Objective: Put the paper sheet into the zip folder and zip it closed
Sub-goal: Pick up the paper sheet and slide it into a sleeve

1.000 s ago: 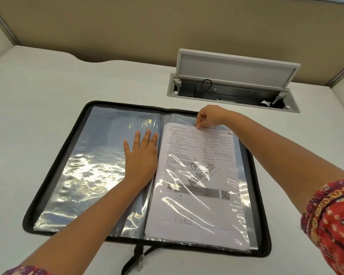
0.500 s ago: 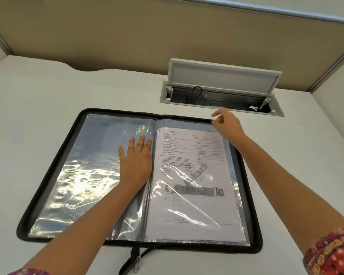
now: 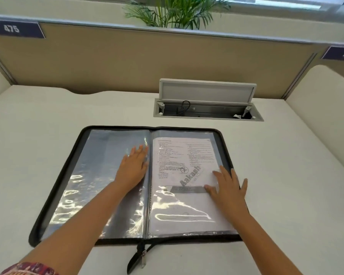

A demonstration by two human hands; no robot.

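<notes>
The zip folder (image 3: 54, 197) lies unzipped and spread flat in the middle of the surface (image 3: 28, 135), its zip pull (image 3: 143, 259) trailing toward the near edge. The left hand (image 3: 131, 169) rests flat, fingers extended and gripping nothing, on the folder's left plastic sleeve (image 3: 99, 165). The paper sheet (image 3: 179, 165) sits inside the right sleeve, where the right hand (image 3: 229, 187) presses flat with fingers spread.

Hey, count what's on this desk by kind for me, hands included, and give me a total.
Black zip folder with clear plastic sleeves: 1
Printed white paper sheet: 1
Grey flip-up cable box set in the desk: 1
Bare hands, left hand and right hand: 2
Total: 5
</notes>
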